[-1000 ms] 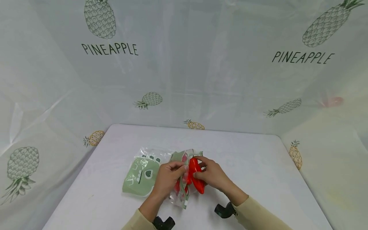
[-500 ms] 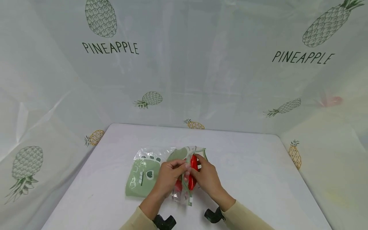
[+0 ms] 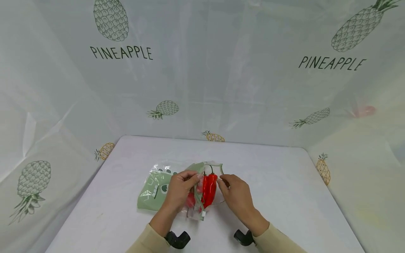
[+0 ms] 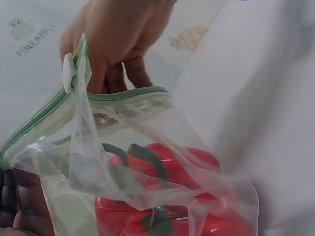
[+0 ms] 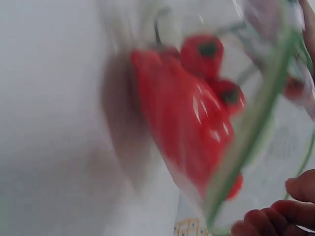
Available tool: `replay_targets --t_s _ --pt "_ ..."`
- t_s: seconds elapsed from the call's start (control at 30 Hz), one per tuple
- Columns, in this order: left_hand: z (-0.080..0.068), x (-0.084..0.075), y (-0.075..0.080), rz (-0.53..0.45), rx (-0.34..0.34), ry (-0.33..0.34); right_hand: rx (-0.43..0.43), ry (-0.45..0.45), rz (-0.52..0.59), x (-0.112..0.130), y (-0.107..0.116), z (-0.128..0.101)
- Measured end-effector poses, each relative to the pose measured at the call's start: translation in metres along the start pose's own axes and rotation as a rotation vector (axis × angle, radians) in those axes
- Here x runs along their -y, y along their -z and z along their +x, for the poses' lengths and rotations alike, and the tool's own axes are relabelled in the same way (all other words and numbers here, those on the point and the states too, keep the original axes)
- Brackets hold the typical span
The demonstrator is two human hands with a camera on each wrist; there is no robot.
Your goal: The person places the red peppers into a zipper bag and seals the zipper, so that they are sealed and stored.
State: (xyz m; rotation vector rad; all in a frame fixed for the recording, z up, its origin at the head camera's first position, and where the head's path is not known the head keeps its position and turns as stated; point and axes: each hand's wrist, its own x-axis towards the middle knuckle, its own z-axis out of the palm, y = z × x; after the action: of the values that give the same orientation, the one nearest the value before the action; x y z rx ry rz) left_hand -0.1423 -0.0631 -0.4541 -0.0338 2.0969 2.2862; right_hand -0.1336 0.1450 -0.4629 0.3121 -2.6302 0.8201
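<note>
A clear zip bag (image 4: pixel 74 152) with a green zip strip and a white slider (image 4: pixel 68 73) stands with its mouth spread. Several red peppers (image 3: pixel 210 191) with green stems lie inside; they also show through the plastic in both wrist views. My left hand (image 3: pixel 181 186) pinches one edge of the bag's mouth between thumb and fingers. At the bag's right edge is my right hand (image 3: pixel 238 193), its fingers loosely bent with a gap to the thumb and nothing between them. Small red round pieces (image 5: pixel 202 54) with green tops sit beside a long pepper.
A flat bag (image 3: pixel 152 196) printed with a green cartoon face lies left of my left hand. The white table (image 3: pixel 272 175) ends at a curtain (image 3: pixel 253 91) printed with pineapples. Black wrist cameras (image 3: pixel 178 240) hang under both sleeves.
My right hand has carried a red pepper leftward into the bag, let go and drawn back right. My left hand still holds the bag's edge, now slightly left.
</note>
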Motion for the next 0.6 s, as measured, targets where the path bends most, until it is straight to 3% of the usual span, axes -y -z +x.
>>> replay_targets --t_s 0.17,0.43,0.6 --pt "-0.001 -0.001 0.001 0.001 -0.006 0.000 0.011 -0.138 0.179 -0.018 0.011 0.019" --pt "-0.003 0.001 0.002 0.027 -0.005 0.017 0.239 -0.484 0.708 -0.038 0.021 0.047" --pt "-0.004 0.004 0.003 0.043 -0.006 0.012 0.367 -0.582 0.799 -0.041 0.022 0.058"
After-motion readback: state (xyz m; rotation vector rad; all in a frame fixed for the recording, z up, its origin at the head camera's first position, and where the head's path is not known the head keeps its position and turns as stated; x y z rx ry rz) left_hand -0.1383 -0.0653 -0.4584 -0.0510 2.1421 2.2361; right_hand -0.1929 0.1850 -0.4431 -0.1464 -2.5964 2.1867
